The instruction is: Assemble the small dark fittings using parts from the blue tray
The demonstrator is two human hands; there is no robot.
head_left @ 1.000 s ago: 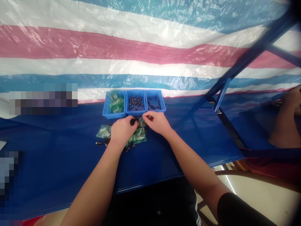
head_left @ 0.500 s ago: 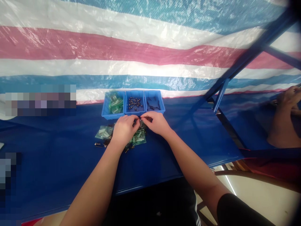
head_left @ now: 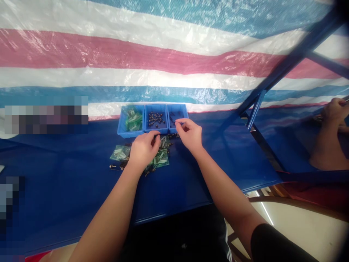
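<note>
My right hand [head_left: 191, 135] is over the front edge of the right blue bin [head_left: 184, 109], thumb and fingertips pinched together; anything between them is too small to name. Thin dark pieces [head_left: 172, 118] lie in that bin. My left hand [head_left: 143, 150] rests over a pile of small parts, its fingers curled and the thumb close to the index finger. What it holds, if anything, is hidden. In the pile are green-tinted clear bags of silvery pieces [head_left: 161, 157] and loose dark and brass-coloured parts [head_left: 149, 169].
The left bin [head_left: 121, 122] holds green-tinted bags, and the middle bin [head_left: 147, 125] holds small dark and brass-coloured parts. Behind the blue tabletop [head_left: 174, 189] hangs a striped sheet [head_left: 163, 58]. A blue metal frame [head_left: 269, 80] stands at right, with another person's arm [head_left: 328, 142] beyond it.
My right hand has moved up and right, from beside my left hand to the right bin. My left hand has stayed over the pile.
</note>
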